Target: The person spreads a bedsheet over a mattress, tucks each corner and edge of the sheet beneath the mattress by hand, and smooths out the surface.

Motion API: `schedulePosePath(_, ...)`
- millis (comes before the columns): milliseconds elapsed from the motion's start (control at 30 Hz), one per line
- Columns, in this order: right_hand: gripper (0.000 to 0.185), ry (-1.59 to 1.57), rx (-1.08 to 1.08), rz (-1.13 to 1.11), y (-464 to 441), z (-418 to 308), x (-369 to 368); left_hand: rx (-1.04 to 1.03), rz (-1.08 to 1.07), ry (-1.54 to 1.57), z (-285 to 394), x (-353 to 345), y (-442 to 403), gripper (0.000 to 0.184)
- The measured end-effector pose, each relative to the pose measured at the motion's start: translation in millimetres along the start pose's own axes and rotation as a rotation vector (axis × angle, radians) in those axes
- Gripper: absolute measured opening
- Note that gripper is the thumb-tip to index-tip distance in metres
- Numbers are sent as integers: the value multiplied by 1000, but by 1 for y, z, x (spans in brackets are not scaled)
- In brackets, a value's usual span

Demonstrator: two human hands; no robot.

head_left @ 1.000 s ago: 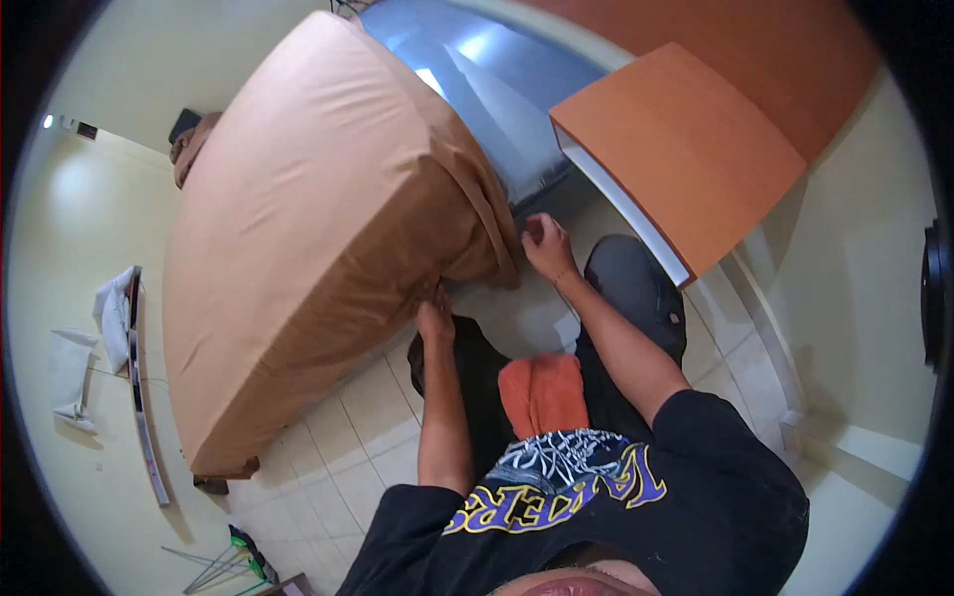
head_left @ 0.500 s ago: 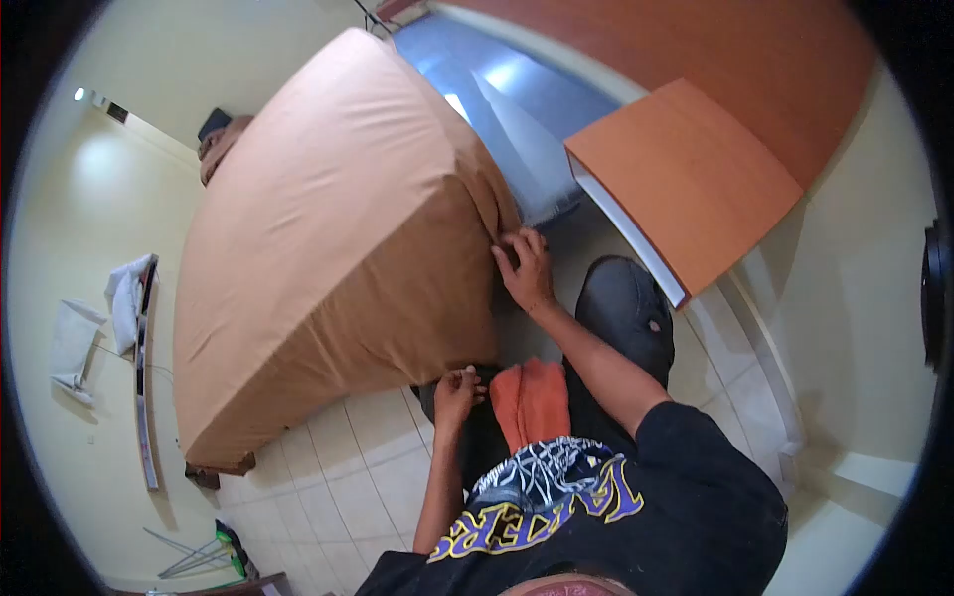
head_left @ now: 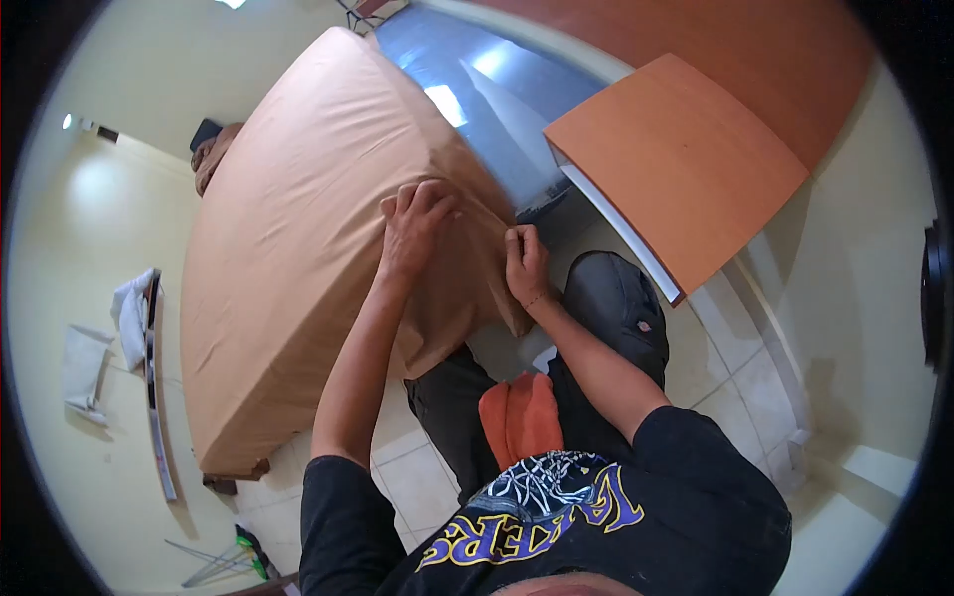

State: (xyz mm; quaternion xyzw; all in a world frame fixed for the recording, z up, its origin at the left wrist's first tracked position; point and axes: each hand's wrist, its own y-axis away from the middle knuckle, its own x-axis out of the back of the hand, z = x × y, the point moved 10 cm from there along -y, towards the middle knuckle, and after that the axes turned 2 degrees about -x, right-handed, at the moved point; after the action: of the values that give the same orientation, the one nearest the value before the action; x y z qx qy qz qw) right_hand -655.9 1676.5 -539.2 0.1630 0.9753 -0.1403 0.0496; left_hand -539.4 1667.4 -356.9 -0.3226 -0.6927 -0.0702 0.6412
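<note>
A light brown bed sheet (head_left: pixel 288 228) covers the mattress in front of me, its side hanging down in folds near my knees. Bent over the near corner, my left hand (head_left: pixel 412 233) has its fingers curled into the cloth along the top edge. My right hand (head_left: pixel 527 268) is closed, pinching the sheet's side at the right, just above my knee. An orange cloth (head_left: pixel 522 422) hangs at my waist, between my thighs.
A shiny blue mattress-like surface (head_left: pixel 497 99) lies beyond the bed. An orange-brown wooden cabinet (head_left: pixel 686 169) stands close on my right. On the left are a wall shelf (head_left: pixel 156 397) and a green-and-grey folded stand (head_left: pixel 248 556). Pale tiles (head_left: pixel 417 487) cover the floor.
My left hand has risen from beside my knee to the bed's near corner. The sheet's hanging side is drawn up and more wrinkled. My right hand stays near the same spot, now more closed.
</note>
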Motion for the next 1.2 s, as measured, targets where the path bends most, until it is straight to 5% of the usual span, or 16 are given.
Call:
schedulePosePath(100,21,5,34,43,-4,-5,1,-38,-3,-101,-2,-7,0,23)
schedulePosePath(200,35,-9,167,64,-12,-30,4,-200,157,62,7,14,0,16)
schedulePosePath(300,60,138,446,-39,1,-82,3,-332,76,-43,31,37,-12,12)
schedulePosePath(600,14,2,335,-279,-5,-56,-29,-292,-473,162,24,5,-42,12)
schedulePosePath(733,13,-44,26,-314,-3,-25,-32,-301,-475,171,25,12,-54,32)
schedulePosePath(800,12,-323,-38,-345,-7,-22,-33,-267,-460,54,6,13,-54,43)
schedulePosePath(867,11,-316,-86,-383,-10,-6,-36,-465,-524,19,17,18,-58,46)
schedulePosePath(1033,15,-409,-184,-423,-19,8,-35,-479,-452,187,17,0,-68,21)
schedulePosePath(1100,20,-18,-217,-355,-25,17,-18,-507,-480,102,19,-9,-69,14)
schedulePosePath(1200,28,-4,-129,-209,-33,22,-10,-448,-496,92,19,-10,-72,14)
